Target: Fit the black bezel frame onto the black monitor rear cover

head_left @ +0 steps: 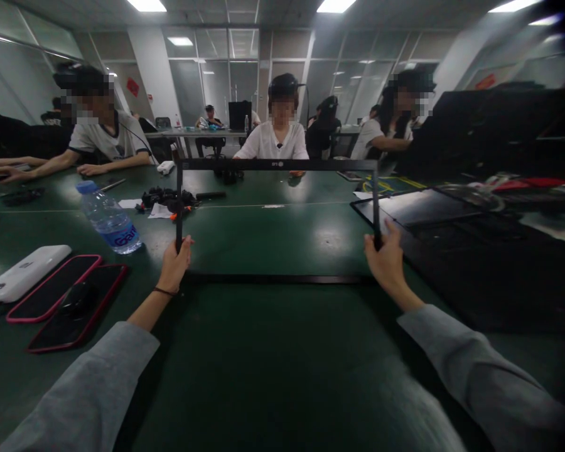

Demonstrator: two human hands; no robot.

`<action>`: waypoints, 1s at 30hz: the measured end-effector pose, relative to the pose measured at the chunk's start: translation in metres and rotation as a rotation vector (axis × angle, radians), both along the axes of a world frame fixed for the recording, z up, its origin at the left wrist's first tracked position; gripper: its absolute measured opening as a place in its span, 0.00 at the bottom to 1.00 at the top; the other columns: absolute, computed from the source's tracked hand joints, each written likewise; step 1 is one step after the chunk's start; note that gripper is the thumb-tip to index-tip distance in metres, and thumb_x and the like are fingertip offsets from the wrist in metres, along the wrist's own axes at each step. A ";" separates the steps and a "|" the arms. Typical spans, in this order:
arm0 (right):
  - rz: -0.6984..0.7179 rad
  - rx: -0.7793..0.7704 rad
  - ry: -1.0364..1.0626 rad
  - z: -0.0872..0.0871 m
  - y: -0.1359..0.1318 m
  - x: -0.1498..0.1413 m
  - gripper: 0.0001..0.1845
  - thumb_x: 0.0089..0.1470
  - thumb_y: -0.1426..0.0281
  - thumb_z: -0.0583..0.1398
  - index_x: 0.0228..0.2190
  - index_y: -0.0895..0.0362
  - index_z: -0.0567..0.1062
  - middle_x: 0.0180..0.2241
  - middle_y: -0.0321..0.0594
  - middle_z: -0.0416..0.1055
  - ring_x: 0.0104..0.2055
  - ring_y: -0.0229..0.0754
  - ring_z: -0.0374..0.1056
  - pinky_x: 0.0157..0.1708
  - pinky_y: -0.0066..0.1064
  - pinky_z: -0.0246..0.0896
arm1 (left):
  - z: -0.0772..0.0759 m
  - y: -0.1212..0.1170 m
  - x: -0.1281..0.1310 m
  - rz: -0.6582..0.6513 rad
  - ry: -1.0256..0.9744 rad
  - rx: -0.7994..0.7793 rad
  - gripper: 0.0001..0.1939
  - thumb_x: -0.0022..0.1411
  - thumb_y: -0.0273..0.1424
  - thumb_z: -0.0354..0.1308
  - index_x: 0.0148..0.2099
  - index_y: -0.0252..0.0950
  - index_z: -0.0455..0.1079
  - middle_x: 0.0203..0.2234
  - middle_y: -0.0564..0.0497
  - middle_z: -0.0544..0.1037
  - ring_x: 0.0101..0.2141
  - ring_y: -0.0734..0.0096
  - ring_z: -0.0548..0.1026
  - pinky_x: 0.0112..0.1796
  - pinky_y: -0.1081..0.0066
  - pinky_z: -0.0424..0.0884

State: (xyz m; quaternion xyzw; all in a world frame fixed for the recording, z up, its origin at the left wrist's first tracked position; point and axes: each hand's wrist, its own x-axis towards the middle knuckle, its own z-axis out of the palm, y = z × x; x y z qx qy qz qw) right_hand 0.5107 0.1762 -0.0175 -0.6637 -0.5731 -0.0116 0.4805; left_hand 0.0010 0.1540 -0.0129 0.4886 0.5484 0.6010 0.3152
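A thin black monitor bezel, just an outline with no panel in it, is held up over the green table. A small pale logo shows on its far bar. My left hand is closed round the left side bar, thumb toward the inside. On the right side bar my right hand is also closed, with one finger partly raised. Through the bezel the green tabletop and a person in a white top are visible. The near bar appears low, close to the table; whether it touches is unclear.
On the left are a tilted-looking water bottle, a white power bank and two red-edged phones, one bearing a black rounded object. A flat dark-edged panel and a large black sheet lie right. Several people sit around.
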 end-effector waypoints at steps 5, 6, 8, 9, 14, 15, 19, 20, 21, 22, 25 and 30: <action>0.102 -0.186 -0.046 -0.021 0.005 0.005 0.20 0.57 0.55 0.57 0.44 0.54 0.74 0.30 0.45 0.74 0.34 0.53 0.73 0.40 0.43 0.69 | -0.001 0.002 -0.003 0.020 -0.006 -0.152 0.18 0.59 0.46 0.62 0.35 0.36 0.64 0.16 0.63 0.60 0.14 0.82 0.56 0.16 0.77 0.51; 0.093 -0.156 -0.038 -0.020 0.004 0.005 0.20 0.58 0.55 0.56 0.45 0.54 0.73 0.31 0.45 0.74 0.34 0.52 0.73 0.40 0.43 0.69 | 0.000 0.001 -0.002 0.035 0.018 -0.122 0.18 0.61 0.46 0.61 0.34 0.37 0.63 0.17 0.62 0.61 0.15 0.81 0.57 0.17 0.77 0.52; 0.043 -0.057 -0.015 -0.015 0.002 0.003 0.22 0.61 0.55 0.53 0.50 0.55 0.70 0.33 0.46 0.74 0.34 0.52 0.72 0.41 0.45 0.68 | 0.002 -0.002 -0.001 0.090 0.104 0.007 0.18 0.64 0.48 0.57 0.36 0.38 0.62 0.19 0.61 0.63 0.17 0.79 0.61 0.19 0.75 0.57; 0.021 -0.003 -0.002 -0.011 0.001 0.002 0.23 0.63 0.55 0.51 0.52 0.56 0.68 0.34 0.46 0.74 0.34 0.52 0.72 0.41 0.45 0.68 | 0.003 -0.003 0.000 0.126 0.156 0.079 0.18 0.66 0.49 0.56 0.38 0.39 0.62 0.21 0.60 0.65 0.18 0.78 0.63 0.21 0.75 0.60; 0.038 0.137 0.030 -0.003 -0.003 -0.002 0.21 0.66 0.52 0.47 0.50 0.54 0.64 0.36 0.44 0.73 0.40 0.50 0.74 0.50 0.46 0.67 | 0.000 -0.001 -0.002 0.191 0.316 0.208 0.16 0.70 0.48 0.51 0.40 0.41 0.60 0.25 0.56 0.71 0.27 0.72 0.73 0.34 0.70 0.70; 0.046 0.131 0.043 -0.004 -0.002 -0.002 0.21 0.66 0.51 0.47 0.48 0.53 0.63 0.36 0.45 0.74 0.41 0.50 0.74 0.51 0.46 0.67 | -0.002 0.000 -0.003 0.188 0.335 0.207 0.16 0.71 0.48 0.50 0.40 0.41 0.60 0.26 0.56 0.72 0.28 0.71 0.74 0.37 0.69 0.71; 0.069 0.028 0.110 -0.015 0.005 0.003 0.21 0.65 0.49 0.48 0.46 0.53 0.63 0.36 0.47 0.76 0.41 0.52 0.75 0.48 0.47 0.69 | -0.005 0.002 -0.003 0.150 0.404 0.159 0.14 0.71 0.46 0.50 0.44 0.40 0.60 0.28 0.55 0.74 0.33 0.68 0.76 0.43 0.66 0.72; 0.072 0.006 0.119 -0.016 0.007 0.005 0.21 0.65 0.49 0.49 0.45 0.52 0.63 0.36 0.48 0.76 0.40 0.52 0.75 0.48 0.47 0.69 | -0.005 0.003 -0.003 0.116 0.401 0.134 0.15 0.71 0.46 0.50 0.47 0.40 0.60 0.29 0.54 0.75 0.33 0.67 0.77 0.44 0.65 0.72; 0.074 -0.008 0.123 -0.018 0.008 0.007 0.20 0.64 0.50 0.49 0.45 0.52 0.64 0.36 0.48 0.76 0.40 0.53 0.76 0.47 0.47 0.69 | -0.007 0.004 -0.003 0.079 0.389 0.113 0.16 0.70 0.46 0.50 0.50 0.39 0.60 0.30 0.54 0.76 0.34 0.67 0.78 0.44 0.64 0.73; 0.077 -0.018 0.124 -0.018 0.008 0.008 0.20 0.64 0.51 0.50 0.45 0.53 0.64 0.37 0.49 0.76 0.40 0.53 0.76 0.47 0.47 0.69 | -0.008 0.005 -0.003 0.046 0.372 0.098 0.19 0.70 0.45 0.51 0.53 0.38 0.58 0.32 0.53 0.77 0.34 0.67 0.79 0.44 0.63 0.73; 0.088 -0.044 0.120 -0.018 0.008 0.010 0.19 0.62 0.54 0.53 0.47 0.53 0.65 0.36 0.50 0.77 0.40 0.55 0.76 0.46 0.49 0.69 | -0.015 0.008 -0.006 -0.006 0.346 0.087 0.24 0.69 0.43 0.53 0.60 0.37 0.54 0.38 0.51 0.78 0.35 0.68 0.80 0.44 0.61 0.74; 0.109 -0.097 0.140 -0.017 0.007 0.010 0.23 0.58 0.56 0.56 0.51 0.54 0.68 0.35 0.47 0.77 0.38 0.54 0.76 0.46 0.48 0.69 | -0.015 0.005 -0.006 0.002 0.381 0.074 0.27 0.70 0.42 0.52 0.65 0.38 0.50 0.39 0.51 0.76 0.27 0.73 0.77 0.37 0.67 0.74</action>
